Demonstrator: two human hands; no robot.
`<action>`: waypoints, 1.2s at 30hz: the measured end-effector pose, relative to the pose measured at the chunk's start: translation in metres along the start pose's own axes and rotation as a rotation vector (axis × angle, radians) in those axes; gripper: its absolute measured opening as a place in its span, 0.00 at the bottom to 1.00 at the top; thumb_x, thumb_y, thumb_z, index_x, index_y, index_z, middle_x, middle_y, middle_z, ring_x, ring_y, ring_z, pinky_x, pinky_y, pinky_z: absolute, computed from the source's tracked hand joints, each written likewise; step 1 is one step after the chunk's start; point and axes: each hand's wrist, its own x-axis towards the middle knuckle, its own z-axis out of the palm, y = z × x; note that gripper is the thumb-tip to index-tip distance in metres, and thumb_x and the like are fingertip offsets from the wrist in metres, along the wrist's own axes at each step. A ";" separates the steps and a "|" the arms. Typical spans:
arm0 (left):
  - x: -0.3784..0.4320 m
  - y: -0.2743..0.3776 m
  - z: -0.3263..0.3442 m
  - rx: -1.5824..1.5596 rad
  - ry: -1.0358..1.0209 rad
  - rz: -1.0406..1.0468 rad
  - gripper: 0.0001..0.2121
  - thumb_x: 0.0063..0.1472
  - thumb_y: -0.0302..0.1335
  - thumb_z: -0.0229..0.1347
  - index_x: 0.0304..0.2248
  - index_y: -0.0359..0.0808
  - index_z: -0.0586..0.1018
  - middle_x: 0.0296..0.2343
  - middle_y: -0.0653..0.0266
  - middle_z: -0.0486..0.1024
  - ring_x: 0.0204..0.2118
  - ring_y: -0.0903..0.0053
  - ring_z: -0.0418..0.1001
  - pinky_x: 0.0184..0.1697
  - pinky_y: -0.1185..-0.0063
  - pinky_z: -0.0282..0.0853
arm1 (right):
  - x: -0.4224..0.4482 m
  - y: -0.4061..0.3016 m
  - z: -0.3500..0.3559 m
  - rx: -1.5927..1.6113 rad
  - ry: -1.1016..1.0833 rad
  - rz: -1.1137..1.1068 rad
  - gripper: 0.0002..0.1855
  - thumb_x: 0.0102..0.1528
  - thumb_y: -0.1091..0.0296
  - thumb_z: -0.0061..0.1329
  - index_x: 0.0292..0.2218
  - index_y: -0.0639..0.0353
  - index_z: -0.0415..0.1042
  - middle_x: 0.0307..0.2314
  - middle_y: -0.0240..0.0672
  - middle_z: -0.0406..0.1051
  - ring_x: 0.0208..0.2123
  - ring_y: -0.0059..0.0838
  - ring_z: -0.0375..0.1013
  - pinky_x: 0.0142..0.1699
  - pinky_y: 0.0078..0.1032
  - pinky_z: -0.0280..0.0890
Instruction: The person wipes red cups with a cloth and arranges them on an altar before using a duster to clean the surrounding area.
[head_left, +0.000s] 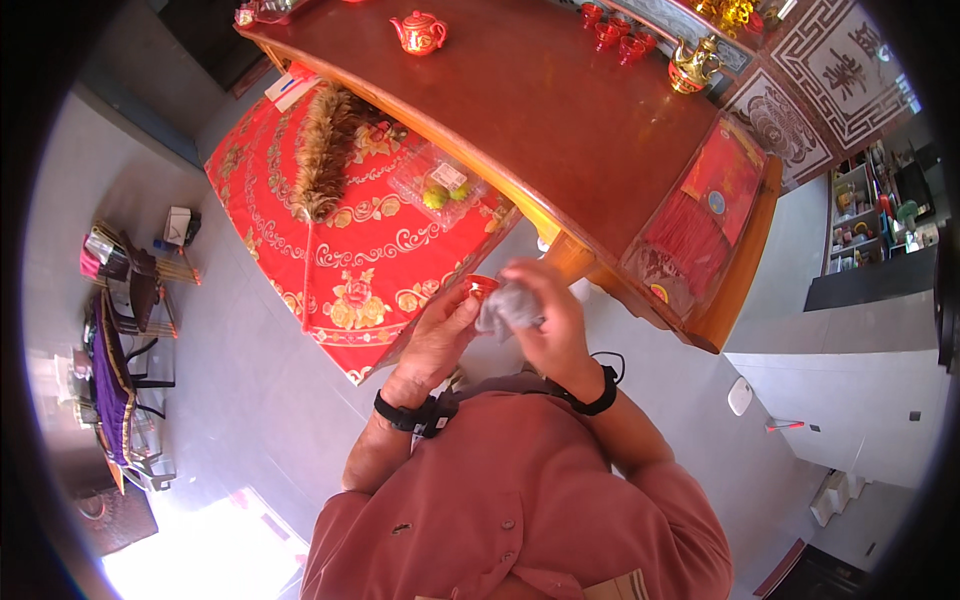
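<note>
A small red cup (481, 286) is gripped in my left hand (442, 330), held in front of my body near the front edge of a brown wooden altar table (540, 142). My right hand (553, 311) holds a crumpled grey cloth (510, 309) close against the cup's right side. Blur on the right fingers hides their exact shape, and the cloth and fingers cover part of the cup. Both wrists wear black bands.
On the altar table stand a red teapot (421, 34), several red cups (619, 37), a gold teapot (691, 66) and red packets of incense sticks (701, 214). A feather duster (324, 154) and a clear plastic box with green fruit (442, 187) lie on a red flowered tablecloth (360, 259).
</note>
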 end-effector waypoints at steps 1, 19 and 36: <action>-0.002 0.002 -0.001 -0.037 -0.003 0.016 0.23 0.66 0.38 0.50 0.54 0.31 0.67 0.47 0.62 0.71 0.49 0.77 0.67 0.51 0.74 0.65 | -0.006 0.011 0.001 0.214 0.145 0.138 0.26 0.46 0.86 0.43 0.49 0.64 0.65 0.41 0.43 0.68 0.43 0.35 0.71 0.49 0.27 0.66; -0.008 0.032 0.033 1.136 0.046 0.506 0.24 0.46 0.16 0.61 0.46 0.33 0.74 0.41 0.54 0.72 0.42 0.62 0.73 0.45 0.71 0.70 | 0.007 -0.018 -0.024 0.008 0.127 0.046 0.24 0.46 0.83 0.46 0.47 0.61 0.65 0.42 0.45 0.66 0.43 0.45 0.69 0.49 0.29 0.65; 0.039 0.044 0.111 0.994 0.011 0.533 0.24 0.52 0.21 0.63 0.49 0.32 0.71 0.42 0.58 0.73 0.45 0.74 0.73 0.48 0.75 0.70 | -0.064 -0.048 -0.121 -0.341 0.527 -0.019 0.23 0.43 0.82 0.52 0.43 0.64 0.67 0.43 0.47 0.68 0.41 0.42 0.71 0.47 0.33 0.67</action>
